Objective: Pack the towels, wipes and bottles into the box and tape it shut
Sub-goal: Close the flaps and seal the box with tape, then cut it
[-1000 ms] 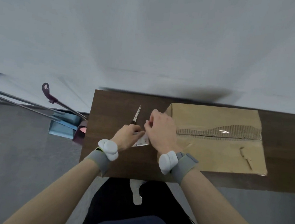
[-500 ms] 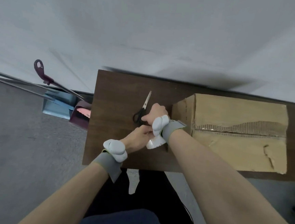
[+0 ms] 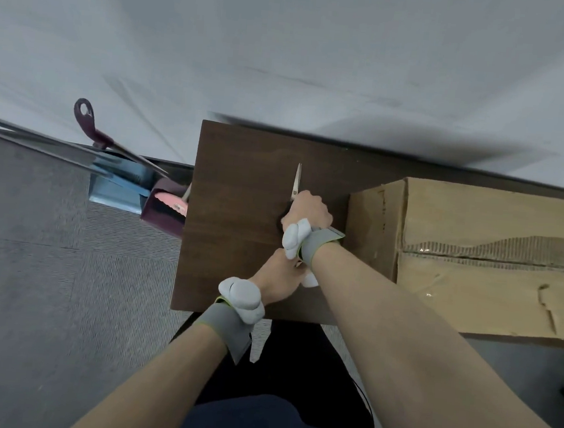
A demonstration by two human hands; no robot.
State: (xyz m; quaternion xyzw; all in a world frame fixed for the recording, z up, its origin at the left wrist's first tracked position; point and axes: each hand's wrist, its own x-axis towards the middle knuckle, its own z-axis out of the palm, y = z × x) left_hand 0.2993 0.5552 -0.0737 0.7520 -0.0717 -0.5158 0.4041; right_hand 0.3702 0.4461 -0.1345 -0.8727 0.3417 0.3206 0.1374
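A closed cardboard box (image 3: pixel 487 262) lies on the right of the dark wooden table (image 3: pixel 236 216), clear tape along its top seam. Left of the box, my right hand (image 3: pixel 308 212) curls over the handles of the scissors (image 3: pixel 296 182), whose blades point away from me. Just nearer to me, my left hand (image 3: pixel 278 278) holds a roll of clear tape (image 3: pixel 309 279), mostly hidden under my right wrist. No towels, wipes or bottles are visible.
Off the table's left edge stand a blue dustpan (image 3: pixel 119 186), a maroon brush (image 3: pixel 165 210) and long metal handles (image 3: pixel 41 141) on grey carpet. A white wall rises behind the table. My legs are at the near table edge.
My right hand left the tape by the box corner and reached forward onto the scissors' handles. My left hand stayed on the tape roll. The view shifted left.
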